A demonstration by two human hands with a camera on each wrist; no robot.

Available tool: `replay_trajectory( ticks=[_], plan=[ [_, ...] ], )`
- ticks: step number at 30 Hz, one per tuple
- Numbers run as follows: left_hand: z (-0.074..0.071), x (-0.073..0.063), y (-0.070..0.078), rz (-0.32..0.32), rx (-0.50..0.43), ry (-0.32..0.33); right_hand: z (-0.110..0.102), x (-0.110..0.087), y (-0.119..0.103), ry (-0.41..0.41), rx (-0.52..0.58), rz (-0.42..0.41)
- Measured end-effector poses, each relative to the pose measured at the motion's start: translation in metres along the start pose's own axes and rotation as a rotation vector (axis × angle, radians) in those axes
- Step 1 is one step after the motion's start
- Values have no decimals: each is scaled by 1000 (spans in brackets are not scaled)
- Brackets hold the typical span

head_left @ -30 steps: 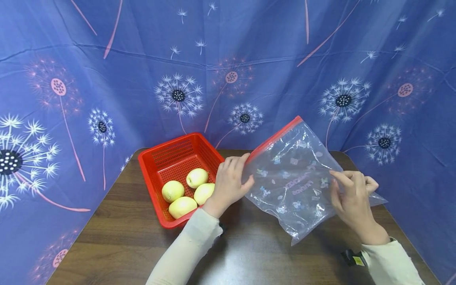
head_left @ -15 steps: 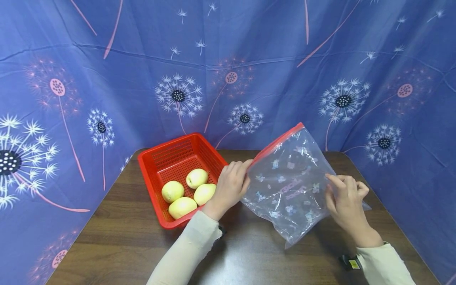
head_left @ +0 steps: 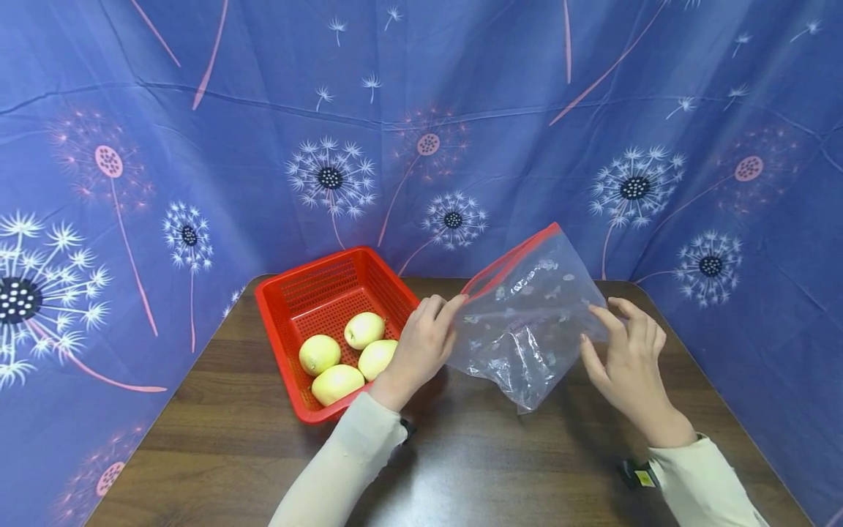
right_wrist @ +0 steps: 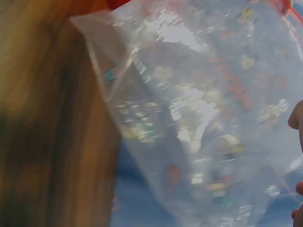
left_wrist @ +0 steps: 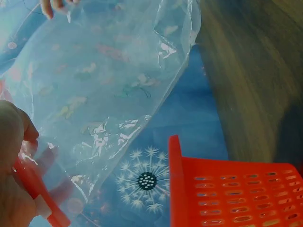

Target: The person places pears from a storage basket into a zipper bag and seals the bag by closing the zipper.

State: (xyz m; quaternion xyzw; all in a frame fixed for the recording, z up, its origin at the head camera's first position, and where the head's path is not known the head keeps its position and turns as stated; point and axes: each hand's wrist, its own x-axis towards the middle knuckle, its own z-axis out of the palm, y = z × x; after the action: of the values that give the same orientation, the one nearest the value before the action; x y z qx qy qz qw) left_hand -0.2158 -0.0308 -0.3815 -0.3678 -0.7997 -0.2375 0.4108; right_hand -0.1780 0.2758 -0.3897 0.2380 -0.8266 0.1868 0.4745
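Note:
A clear zip bag (head_left: 527,315) with a red zip strip and small printed figures hangs tilted above the table. My left hand (head_left: 421,344) pinches it at the lower left end of the red strip; in the left wrist view the thumb and fingers (left_wrist: 14,127) hold that strip (left_wrist: 35,189). The two red edges stand slightly apart along the top. My right hand (head_left: 632,373) is at the bag's right side, thumb and forefinger spread, with the forefinger tip at or near the plastic. In the right wrist view only its fingertips (right_wrist: 297,116) show, at the right edge.
A red plastic basket (head_left: 279,333) stands left of the bag with several yellow-green, lemon-shaped fruits (head_left: 337,384) in it. My left forearm passes its right front corner. The brown wooden table (head_left: 217,454) ends at a blue dandelion-patterned curtain (head_left: 369,176).
The right hand has moved left and its fingers have spread apart. The bag's right side has come inward and the bottom risen, while the red edges have parted. The left hand has barely moved.

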Motion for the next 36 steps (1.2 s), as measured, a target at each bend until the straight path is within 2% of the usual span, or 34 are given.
replay_trajectory(
  ticks=[5, 10, 15, 20, 23, 36],
  plan=[
    [-2, 1, 4, 19, 65, -4, 7, 16, -14, 66, 3, -41],
    [-2, 2, 8, 6, 119, -33, 17, 30, -32, 167, -2, -148],
    [-4, 3, 15, -1, 156, -79, 23, 42, -49, 191, -28, -263],
    [-6, 4, 21, 8, 184, -94, 28, 54, -58, 189, -32, -398],
    [-7, 5, 25, 17, 190, -87, 31, 60, -62, 160, -22, -464],
    [-7, 0, 30, 33, 164, -124, 45, 56, -48, 33, 39, -600]
  ],
)
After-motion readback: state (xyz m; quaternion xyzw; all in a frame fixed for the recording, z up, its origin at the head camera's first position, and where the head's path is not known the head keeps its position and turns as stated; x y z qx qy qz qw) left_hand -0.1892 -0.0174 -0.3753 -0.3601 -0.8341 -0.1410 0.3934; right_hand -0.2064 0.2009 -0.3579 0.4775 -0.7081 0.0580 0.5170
